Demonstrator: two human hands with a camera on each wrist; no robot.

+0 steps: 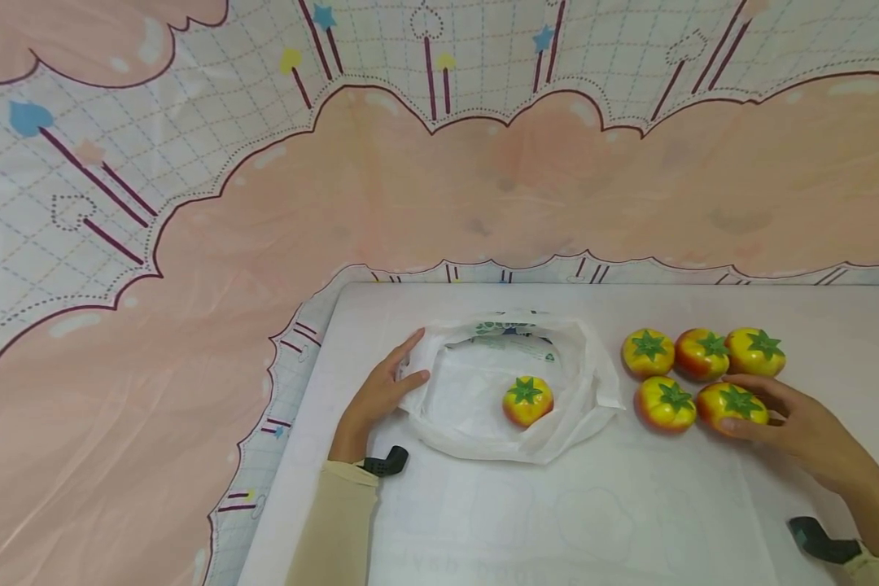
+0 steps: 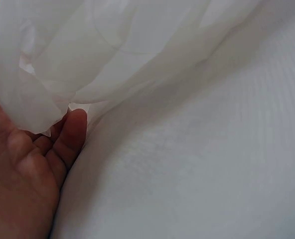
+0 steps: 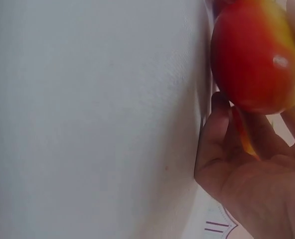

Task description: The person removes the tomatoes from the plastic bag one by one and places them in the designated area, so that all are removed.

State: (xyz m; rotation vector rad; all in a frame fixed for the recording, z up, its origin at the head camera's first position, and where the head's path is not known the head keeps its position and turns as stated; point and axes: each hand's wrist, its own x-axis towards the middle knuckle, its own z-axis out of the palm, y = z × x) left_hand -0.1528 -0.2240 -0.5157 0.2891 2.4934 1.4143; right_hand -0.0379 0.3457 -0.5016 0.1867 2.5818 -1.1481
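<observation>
At the bag's left side, my left hand [image 1: 382, 389] holds the rim of a white plastic bag [image 1: 454, 439], thumb on the inner side. The left wrist view shows the bag's film [image 2: 137, 64] over the fingers of the left hand [image 2: 28, 174]. One yellow-red tomato [image 1: 526, 400] with a green star-shaped top, apparently artificial, sits inside the open bag. To the right, my right hand [image 1: 798, 423] grips another tomato [image 1: 728, 407], thumb in front and fingers behind. In the right wrist view that tomato [image 3: 257, 59] shows its red side against the right hand [image 3: 262, 184].
Several similar tomatoes stand close together by the right hand, among them a back-left one [image 1: 648, 354], a back-right one [image 1: 756, 352] and a front-left one [image 1: 665, 404]. A white table [image 1: 557, 521] carries everything. Behind it hangs a patterned pink and white cloth [image 1: 483, 195].
</observation>
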